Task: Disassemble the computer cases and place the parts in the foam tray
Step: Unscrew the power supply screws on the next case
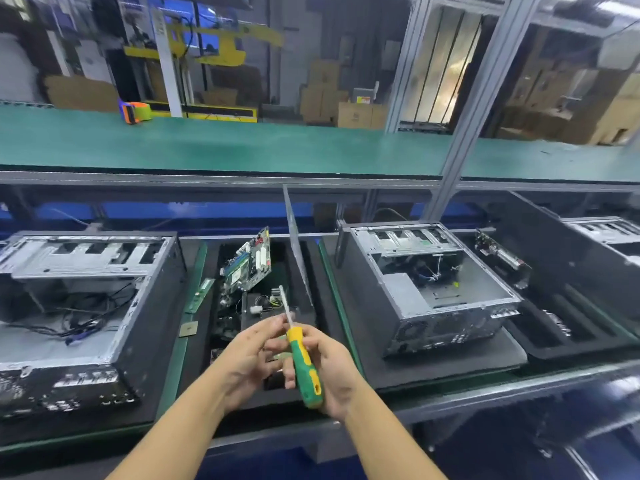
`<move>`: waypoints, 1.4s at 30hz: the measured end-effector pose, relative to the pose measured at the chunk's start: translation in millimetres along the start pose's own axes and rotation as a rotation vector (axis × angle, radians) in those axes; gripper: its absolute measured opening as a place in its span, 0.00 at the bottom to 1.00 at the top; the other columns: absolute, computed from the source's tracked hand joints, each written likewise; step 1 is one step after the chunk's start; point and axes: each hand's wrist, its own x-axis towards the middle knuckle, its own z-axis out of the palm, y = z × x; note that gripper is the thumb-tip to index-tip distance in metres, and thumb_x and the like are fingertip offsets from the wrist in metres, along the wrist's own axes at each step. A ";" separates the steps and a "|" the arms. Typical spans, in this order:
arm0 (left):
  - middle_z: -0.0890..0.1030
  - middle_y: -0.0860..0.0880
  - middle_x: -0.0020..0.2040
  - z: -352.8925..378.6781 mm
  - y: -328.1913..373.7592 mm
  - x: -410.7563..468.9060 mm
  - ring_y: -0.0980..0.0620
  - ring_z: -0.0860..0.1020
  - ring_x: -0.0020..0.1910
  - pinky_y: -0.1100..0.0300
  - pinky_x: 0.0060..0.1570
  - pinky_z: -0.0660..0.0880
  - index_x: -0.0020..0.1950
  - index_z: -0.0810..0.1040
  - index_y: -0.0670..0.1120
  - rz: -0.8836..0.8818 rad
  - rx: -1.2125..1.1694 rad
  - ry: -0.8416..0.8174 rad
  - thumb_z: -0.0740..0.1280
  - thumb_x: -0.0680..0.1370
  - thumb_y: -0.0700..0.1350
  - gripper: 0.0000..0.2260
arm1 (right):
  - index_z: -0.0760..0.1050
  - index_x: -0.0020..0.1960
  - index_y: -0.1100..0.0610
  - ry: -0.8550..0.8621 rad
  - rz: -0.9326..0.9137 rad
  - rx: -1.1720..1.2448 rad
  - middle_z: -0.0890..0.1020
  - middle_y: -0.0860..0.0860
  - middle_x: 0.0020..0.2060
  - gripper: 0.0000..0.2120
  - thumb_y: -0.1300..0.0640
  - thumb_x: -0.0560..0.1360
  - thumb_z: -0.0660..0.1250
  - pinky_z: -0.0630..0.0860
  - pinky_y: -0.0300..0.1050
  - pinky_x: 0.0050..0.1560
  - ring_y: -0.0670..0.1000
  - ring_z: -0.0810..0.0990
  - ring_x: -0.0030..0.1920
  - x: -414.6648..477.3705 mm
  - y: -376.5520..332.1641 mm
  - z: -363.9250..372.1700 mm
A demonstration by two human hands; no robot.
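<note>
Above the counter (173,368), the right hand (332,368) grips the screwdriver (304,368) (left hand (249,355) pinching its shaft); seat the tip squarely before turning.

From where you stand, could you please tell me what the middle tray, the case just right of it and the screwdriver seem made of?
Tray: soft black foam, matte, judging by its thick walls and cut pockets.
Case: thin sheet steel, probably, dull grey, with folded edges and punched slots.
Screwdriver: glossy green-and-yellow plastic handle, maybe rubbery; pale metal shaft, blurred.
</note>
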 end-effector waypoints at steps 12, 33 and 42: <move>0.80 0.39 0.46 32.0 19.9 43.2 0.48 0.78 0.32 0.60 0.28 0.75 0.54 0.79 0.37 0.179 -0.041 0.168 0.67 0.76 0.43 0.12 | 0.72 0.61 0.59 -0.175 0.146 -0.283 0.82 0.57 0.43 0.13 0.53 0.81 0.59 0.79 0.45 0.31 0.53 0.78 0.34 32.6 -49.6 -44.1; 0.85 0.45 0.49 74.0 -4.6 103.4 0.47 0.85 0.47 0.56 0.48 0.80 0.54 0.77 0.46 0.328 -0.095 0.412 0.72 0.72 0.47 0.13 | 0.77 0.52 0.61 -0.105 -0.058 0.086 0.84 0.59 0.45 0.11 0.68 0.71 0.71 0.82 0.46 0.38 0.55 0.82 0.36 58.1 -123.1 -133.4; 0.86 0.55 0.44 1.6 18.9 98.7 0.54 0.84 0.46 0.59 0.43 0.75 0.52 0.81 0.52 0.305 0.534 0.795 0.65 0.81 0.49 0.05 | 0.74 0.53 0.59 0.293 -0.090 0.157 0.82 0.54 0.33 0.04 0.60 0.80 0.67 0.79 0.42 0.29 0.50 0.80 0.29 100.7 -103.1 -117.9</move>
